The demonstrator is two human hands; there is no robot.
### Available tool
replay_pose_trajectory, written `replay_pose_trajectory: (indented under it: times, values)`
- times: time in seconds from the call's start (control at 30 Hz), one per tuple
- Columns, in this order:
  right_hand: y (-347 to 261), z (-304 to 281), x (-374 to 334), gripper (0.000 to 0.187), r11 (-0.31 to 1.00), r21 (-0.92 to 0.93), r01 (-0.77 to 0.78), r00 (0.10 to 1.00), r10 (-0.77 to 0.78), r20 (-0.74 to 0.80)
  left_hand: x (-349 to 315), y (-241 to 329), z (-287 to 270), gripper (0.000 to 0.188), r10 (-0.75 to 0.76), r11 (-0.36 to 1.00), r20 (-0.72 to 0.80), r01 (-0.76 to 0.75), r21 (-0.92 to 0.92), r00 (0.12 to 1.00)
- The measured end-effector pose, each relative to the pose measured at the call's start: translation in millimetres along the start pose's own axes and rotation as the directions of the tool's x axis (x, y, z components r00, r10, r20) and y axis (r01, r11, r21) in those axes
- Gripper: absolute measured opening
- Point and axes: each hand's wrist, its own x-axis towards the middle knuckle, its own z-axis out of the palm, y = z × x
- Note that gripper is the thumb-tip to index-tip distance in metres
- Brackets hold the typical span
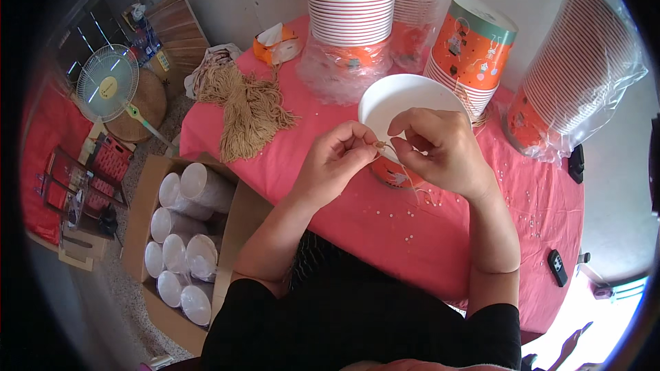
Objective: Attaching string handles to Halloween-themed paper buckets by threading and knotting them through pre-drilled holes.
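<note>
string (382, 145), short tan piece, runs roughly left-right between both hands, just over the near rim of the white-inside paper cup (402, 96) on the pink worktop (357, 213). left hand (337, 158) pinches its left end, fingers narrow; right hand (440, 148) pinches the other end, curled over the cup's near rim. both equally close. spare string bundle (247, 110) lies well apart to the left.
</note>
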Motion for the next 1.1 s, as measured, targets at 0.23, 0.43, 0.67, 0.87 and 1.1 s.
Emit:
replay_pose_trajectory:
  times: [0.23,0.43,0.67,0.87,1.1]
  values:
    - [-2,2,1,0.018,1.0,0.008,-0.026,0.999,0.026,0.047,0,-4,-1,0.01,-0.014,0.997,-0.013,0.013,-0.082,1.0]
    - [-7,3,2,0.017,0.996,-0.012,-0.085,0.991,0.086,0.104,-2,-7,-2,0.01,0.013,0.992,-0.021,-0.016,-0.127,1.0]
    - [-1,9,0,0.013,1.0,0.006,-0.025,0.999,0.025,0.034,-3,-10,-1,0.014,-0.003,0.997,-0.062,-0.002,-0.082,0.998]
    - [-1,8,1,0.012,1.0,0.005,-0.007,0.999,0.007,0.039,-1,-5,4,0.016,0.102,0.992,-0.106,-0.094,0.085,0.989]
    - [-3,6,0,0.013,0.994,-0.106,0.034,0.998,-0.027,0.064,-1,-7,3,0.011,0.135,0.982,-0.107,-0.119,0.146,0.985]
